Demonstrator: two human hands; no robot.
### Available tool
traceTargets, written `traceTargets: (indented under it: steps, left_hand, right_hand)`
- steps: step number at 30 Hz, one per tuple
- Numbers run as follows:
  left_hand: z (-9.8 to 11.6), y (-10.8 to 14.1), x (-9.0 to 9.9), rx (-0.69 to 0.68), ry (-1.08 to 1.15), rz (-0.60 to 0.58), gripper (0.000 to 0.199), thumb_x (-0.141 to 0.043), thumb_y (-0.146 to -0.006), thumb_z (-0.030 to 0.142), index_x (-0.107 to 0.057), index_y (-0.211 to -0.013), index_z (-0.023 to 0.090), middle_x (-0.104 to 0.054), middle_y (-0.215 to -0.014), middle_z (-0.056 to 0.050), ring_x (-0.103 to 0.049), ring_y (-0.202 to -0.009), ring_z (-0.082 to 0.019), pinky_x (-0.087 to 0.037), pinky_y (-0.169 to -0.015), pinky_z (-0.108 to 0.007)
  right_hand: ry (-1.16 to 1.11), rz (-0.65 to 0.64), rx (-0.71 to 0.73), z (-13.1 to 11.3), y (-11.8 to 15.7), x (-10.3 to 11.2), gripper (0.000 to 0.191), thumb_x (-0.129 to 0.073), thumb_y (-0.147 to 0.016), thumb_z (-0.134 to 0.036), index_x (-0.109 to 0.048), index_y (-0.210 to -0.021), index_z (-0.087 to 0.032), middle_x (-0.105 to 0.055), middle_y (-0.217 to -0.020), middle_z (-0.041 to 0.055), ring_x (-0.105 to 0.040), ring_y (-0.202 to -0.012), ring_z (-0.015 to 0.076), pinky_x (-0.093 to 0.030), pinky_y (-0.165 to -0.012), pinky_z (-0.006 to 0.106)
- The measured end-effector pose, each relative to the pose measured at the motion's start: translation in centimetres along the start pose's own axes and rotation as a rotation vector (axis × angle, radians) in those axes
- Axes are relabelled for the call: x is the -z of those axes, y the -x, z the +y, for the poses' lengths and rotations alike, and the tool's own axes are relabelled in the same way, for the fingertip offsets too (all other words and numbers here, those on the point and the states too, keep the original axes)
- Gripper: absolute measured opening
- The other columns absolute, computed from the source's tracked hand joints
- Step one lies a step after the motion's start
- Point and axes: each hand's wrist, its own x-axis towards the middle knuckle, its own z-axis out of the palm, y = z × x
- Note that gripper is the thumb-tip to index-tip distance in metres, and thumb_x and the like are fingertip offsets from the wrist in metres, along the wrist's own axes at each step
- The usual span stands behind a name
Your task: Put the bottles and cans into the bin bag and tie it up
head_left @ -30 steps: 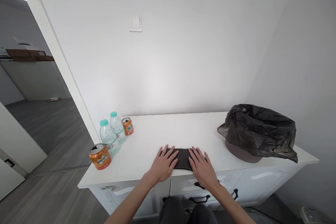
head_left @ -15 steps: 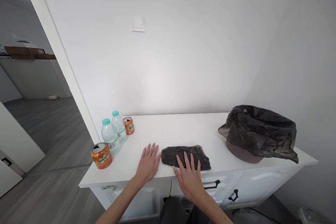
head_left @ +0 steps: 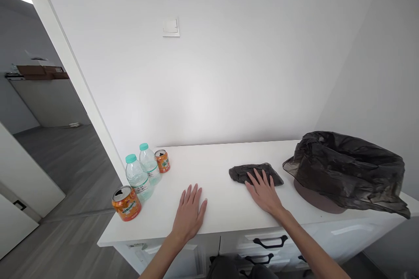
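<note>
"mirinda" can be read on the orange can [head_left: 127, 205] at the near left of the table [head_left: 225, 211]. lettering on the far can [head_left: 163, 161] and the bottle labels [head_left: 142, 187] is too small to make out.

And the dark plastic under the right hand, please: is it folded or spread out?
Folded: the dark plastic lies in a compact, wrinkled bundle on the white countertop, the right hand flat on it.

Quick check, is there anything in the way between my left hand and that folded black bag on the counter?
Nothing visible: only white countertop lies between your left hand and the folded black bag. Your right hand has its fingers on the bag.
</note>
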Motion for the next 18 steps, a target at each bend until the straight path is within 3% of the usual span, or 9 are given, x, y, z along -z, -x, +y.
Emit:
traceTargets:
  steps: [5, 9, 13, 18]
  left_hand:
    - [0.2, 0.0, -0.3, -0.001, -0.007, -0.010, 0.058, -0.034, -0.108, 0.052, -0.046, -0.155, 0.020, -0.038, -0.167, -0.009, -0.028, -0.157, -0.031, -0.028, -0.127, -0.055]
    - [0.2, -0.1, -0.2, -0.015, -0.022, 0.005, 0.058, -0.034, -0.108, 0.052, -0.047, -0.154, 0.020, -0.041, -0.166, -0.009, -0.031, -0.156, -0.031, -0.029, -0.127, -0.055]
    - [0.4, -0.2, 0.3, -0.023, -0.043, 0.006, 0.057, -0.034, -0.108, 0.050, -0.048, -0.154, 0.019, -0.042, -0.165, -0.009, -0.034, -0.155, -0.031, -0.033, -0.125, -0.055]
    - [0.7, -0.1, 0.7, -0.032, -0.078, 0.022, 0.053, -0.035, -0.109, 0.046, -0.047, -0.154, 0.021, -0.043, -0.164, -0.008, -0.034, -0.155, -0.029, -0.034, -0.125, -0.054]
  right_hand:
    - [0.017, 0.077, -0.008, -0.8, 2.0, -1.9, 0.070, -0.020, -0.106, -0.063, -0.030, -0.165, -0.027, -0.017, -0.174, 0.0055, -0.009, -0.160, 0.0350, -0.013, -0.127, 0.062]
    - [-0.019, 0.039, -0.072, -2.5, 3.2, -1.2, 0.073, -0.019, -0.104, -0.066, -0.035, -0.163, -0.025, -0.023, -0.172, 0.0094, -0.015, -0.160, 0.0347, -0.015, -0.127, 0.059]
    - [-0.007, 0.013, -0.115, -2.2, 1.9, 0.4, 0.075, -0.016, -0.104, -0.062, -0.038, -0.162, -0.019, -0.030, -0.170, 0.0131, -0.021, -0.158, 0.0330, -0.015, -0.127, 0.056]
    - [0.029, -0.064, -0.177, 1.0, -1.7, 1.2, 0.077, -0.012, -0.103, -0.061, -0.036, -0.163, -0.019, -0.030, -0.170, 0.0109, -0.020, -0.159, 0.0304, -0.014, -0.128, 0.052]
